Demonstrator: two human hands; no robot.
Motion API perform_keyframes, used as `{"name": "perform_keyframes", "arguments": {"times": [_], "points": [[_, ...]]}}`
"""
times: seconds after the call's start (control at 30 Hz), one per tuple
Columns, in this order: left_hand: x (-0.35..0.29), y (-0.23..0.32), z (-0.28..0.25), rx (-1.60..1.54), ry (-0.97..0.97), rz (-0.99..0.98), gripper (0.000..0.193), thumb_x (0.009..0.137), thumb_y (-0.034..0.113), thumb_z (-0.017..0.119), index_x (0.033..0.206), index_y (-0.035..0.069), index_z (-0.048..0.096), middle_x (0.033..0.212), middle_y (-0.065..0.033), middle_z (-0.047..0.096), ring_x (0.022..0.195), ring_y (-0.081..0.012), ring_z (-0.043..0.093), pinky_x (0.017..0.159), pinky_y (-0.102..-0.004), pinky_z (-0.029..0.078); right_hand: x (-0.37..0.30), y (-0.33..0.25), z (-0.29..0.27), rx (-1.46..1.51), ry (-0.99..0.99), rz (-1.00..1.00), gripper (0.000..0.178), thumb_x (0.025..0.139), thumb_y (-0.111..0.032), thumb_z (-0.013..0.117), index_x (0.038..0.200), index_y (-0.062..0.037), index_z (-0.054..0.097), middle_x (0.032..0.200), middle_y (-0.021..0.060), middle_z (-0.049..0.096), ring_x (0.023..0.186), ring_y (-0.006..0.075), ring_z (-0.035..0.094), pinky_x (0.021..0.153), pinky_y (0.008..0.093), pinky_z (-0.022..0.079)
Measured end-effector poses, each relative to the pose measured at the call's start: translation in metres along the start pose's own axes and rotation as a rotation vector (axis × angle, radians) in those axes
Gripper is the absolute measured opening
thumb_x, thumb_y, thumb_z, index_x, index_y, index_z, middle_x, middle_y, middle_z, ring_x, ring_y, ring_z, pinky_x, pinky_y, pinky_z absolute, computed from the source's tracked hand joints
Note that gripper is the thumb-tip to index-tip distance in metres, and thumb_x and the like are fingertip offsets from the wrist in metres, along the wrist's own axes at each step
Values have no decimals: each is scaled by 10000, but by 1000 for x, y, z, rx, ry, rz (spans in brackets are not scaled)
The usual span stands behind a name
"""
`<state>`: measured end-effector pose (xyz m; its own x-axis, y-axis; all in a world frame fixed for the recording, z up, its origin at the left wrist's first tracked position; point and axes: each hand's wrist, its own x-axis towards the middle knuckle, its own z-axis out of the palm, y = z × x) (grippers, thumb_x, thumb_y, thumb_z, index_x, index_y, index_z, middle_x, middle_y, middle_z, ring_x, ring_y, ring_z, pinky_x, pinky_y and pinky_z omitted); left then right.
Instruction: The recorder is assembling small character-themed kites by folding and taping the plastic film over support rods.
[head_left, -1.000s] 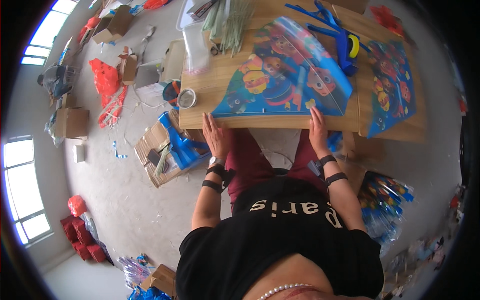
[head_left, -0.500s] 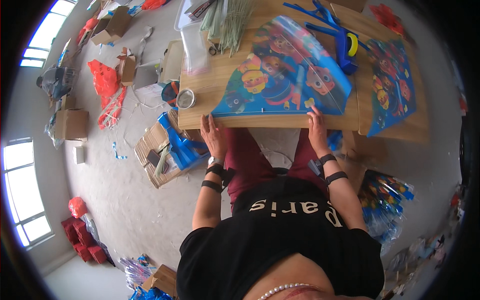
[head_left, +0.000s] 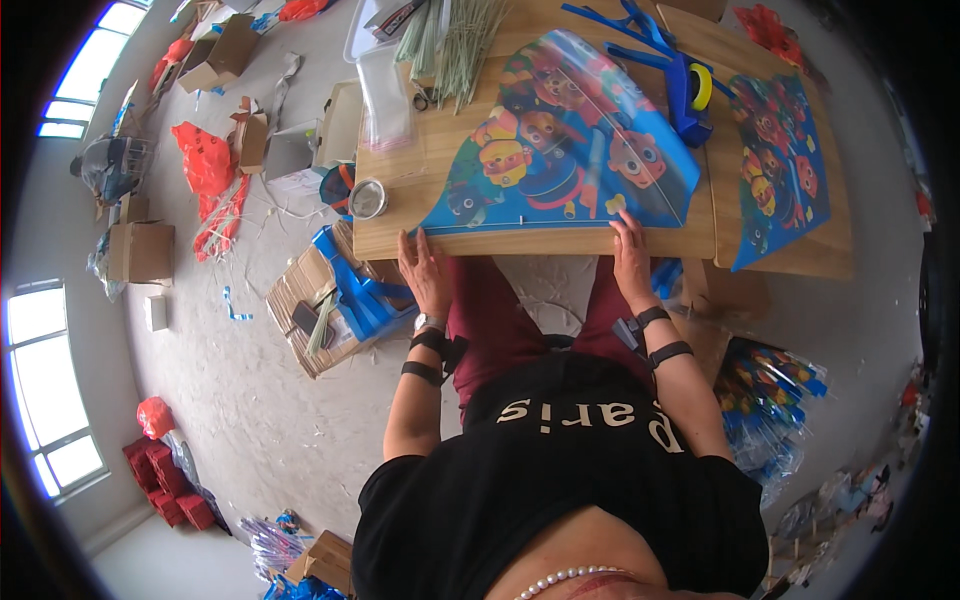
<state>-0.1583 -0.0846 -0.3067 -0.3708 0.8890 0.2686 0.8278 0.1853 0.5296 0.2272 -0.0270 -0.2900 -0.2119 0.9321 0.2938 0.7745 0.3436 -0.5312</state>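
The sheet (head_left: 540, 150), blue w/ a cartoon print, lies on the bench (head_left: 420, 178), upper centre of the frame. Our L hand (head_left: 426, 280) rests at the bench's front edge, fingers loosely spread & gripping nothing, tips by the sheet's lower L corner; can't tell if they touch it. Our R hand (head_left: 630, 258) has its fingertips at the sheet's lower edge, R of ctr; thumb's hidden, so we can't tell if it pinches.

Sheet looks thin & smooth, so prob. v. light, floppy & a bit slippery on the wood; likely to crease or slide if we tug one corner. A thin pale rod (head_left: 560, 224) seems to run along the lower edge, & a diagonal line (head_left: 612, 124) crosses nr the R side; these should be the stiffer bits, though prob. snappable if forced. Best hold, we reckon: the lower edge, nr both ends at once, light pinch. Lifted by the printed middle alone, it'd sag.

Round tin (head_left: 369, 199) sits nr the bench's L end in frame, blue tape dispenser (head_left: 686, 112) beyond the sheet's upper R side, pale sticks (head_left: 470, 50) at top.
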Motion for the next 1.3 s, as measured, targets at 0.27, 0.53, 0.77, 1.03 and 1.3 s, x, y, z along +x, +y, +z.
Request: {"name": "perform_keyframes", "arguments": {"times": [0.27,0.53,0.77,1.03,1.3], "points": [[0,1,-1,-10,-6,9,516,1022,216,562,1515,86,484,1603,-270,324,1484,-442,314,1203,-552,265,0,0,0,-25,-5,-9,336,1025,-25,511,1360,-63,512,1502,151,459,1394,388,445,1146,491,411],[0,-1,-1,6,-5,23,547,997,191,580,1523,88,473,1607,-277,313,1490,-443,305,1210,-552,258,0,-2,-1,-25,-21,-4,337,1028,-25,505,1364,-54,510,1500,154,459,1395,389,444,1149,493,407],[-1,0,3,20,44,16,548,1006,185,601,1496,-11,450,1592,-282,338,1459,-451,354,1194,-526,312,-1,-1,-1,6,-9,6,362,1026,-19,509,1386,-46,489,1498,170,472,1392,397,447,1147,486,408],[-2,0,2,-49,1,-17,588,981,177,595,1525,27,431,1619,-267,311,1480,-440,321,1211,-532,270,1,-3,-3,-8,-3,18,415,1021,-17,515,1429,-31,443,1494,176,473,1388,392,452,1152,484,403],[-2,-1,2,-54,12,-3,549,1008,201,575,1526,69,450,1617,-264,307,1479,-451,314,1202,-542,277,0,-1,0,-31,2,-9,408,1032,-34,505,1437,-37,450,1499,158,468,1396,382,446,1164,486,395]]}}
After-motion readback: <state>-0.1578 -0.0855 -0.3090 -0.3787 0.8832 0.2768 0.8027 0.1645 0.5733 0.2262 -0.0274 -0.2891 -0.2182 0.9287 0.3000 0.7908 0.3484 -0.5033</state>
